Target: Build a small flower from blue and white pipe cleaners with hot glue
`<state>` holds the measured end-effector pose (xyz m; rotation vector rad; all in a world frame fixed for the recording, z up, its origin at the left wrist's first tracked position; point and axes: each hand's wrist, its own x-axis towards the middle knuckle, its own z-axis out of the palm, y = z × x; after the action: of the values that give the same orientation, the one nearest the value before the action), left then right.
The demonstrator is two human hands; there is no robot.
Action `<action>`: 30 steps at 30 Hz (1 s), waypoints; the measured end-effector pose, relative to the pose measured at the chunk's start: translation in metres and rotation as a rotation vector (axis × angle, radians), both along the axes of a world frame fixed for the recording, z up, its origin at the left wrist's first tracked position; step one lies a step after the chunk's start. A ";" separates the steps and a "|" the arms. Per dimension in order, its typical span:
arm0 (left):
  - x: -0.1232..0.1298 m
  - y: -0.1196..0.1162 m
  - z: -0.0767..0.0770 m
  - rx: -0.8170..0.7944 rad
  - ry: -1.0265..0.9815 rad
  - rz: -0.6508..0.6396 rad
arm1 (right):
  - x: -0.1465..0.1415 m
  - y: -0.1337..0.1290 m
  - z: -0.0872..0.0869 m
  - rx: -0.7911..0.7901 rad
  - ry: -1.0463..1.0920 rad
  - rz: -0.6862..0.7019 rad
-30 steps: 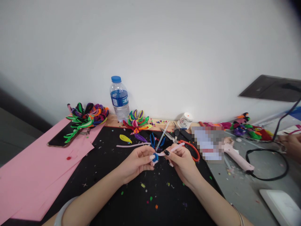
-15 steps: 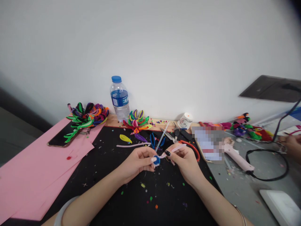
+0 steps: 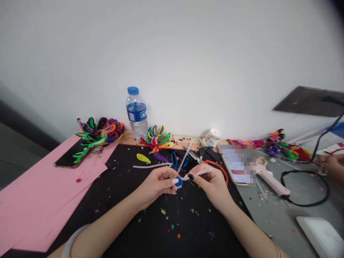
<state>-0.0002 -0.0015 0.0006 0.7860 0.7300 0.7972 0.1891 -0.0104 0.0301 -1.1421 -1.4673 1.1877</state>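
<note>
Between thumb and fingers, my left hand (image 3: pixel 162 182) pinches a small blue coil of pipe cleaner (image 3: pixel 178 182) with a pale rim. A pale pink pipe cleaner (image 3: pixel 202 172) runs from the coil into my right hand (image 3: pixel 209 182), whose thumb and finger are closed on it. Just beyond my hands lie blue pipe-cleaner loops (image 3: pixel 174 160), a light straight stick (image 3: pixel 185 156), another pale pink pipe cleaner (image 3: pixel 152 166), and scissors (image 3: pixel 219 167) with orange-red handles. A yellow loop (image 3: pixel 143 158) and a purple loop (image 3: pixel 160 157) rest further left.
A water bottle (image 3: pixel 137 114) and a paper cup (image 3: pixel 211 138) stand by the wall. Pink sheets (image 3: pixel 53 190) and a dark phone (image 3: pixel 71 156) lie left. To the right are another phone (image 3: pixel 236 168), a corded glue gun (image 3: pixel 272 181), and another person's hand (image 3: pixel 333 165).
Both hands stay almost in place. The pale pink pipe cleaner's free end has dipped slightly, and the blue coil has turned a little in my left fingers.
</note>
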 end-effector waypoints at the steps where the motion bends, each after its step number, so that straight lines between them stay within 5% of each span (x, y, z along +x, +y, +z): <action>1: 0.000 0.000 -0.001 0.007 0.003 0.004 | 0.000 0.000 0.000 0.017 -0.019 0.005; 30: -0.001 0.002 0.000 0.023 0.003 0.078 | -0.002 -0.004 -0.003 0.192 -0.169 0.065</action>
<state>-0.0011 0.0000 0.0004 0.7835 0.7593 0.8758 0.1876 -0.0143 0.0269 -1.0899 -1.7189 0.9881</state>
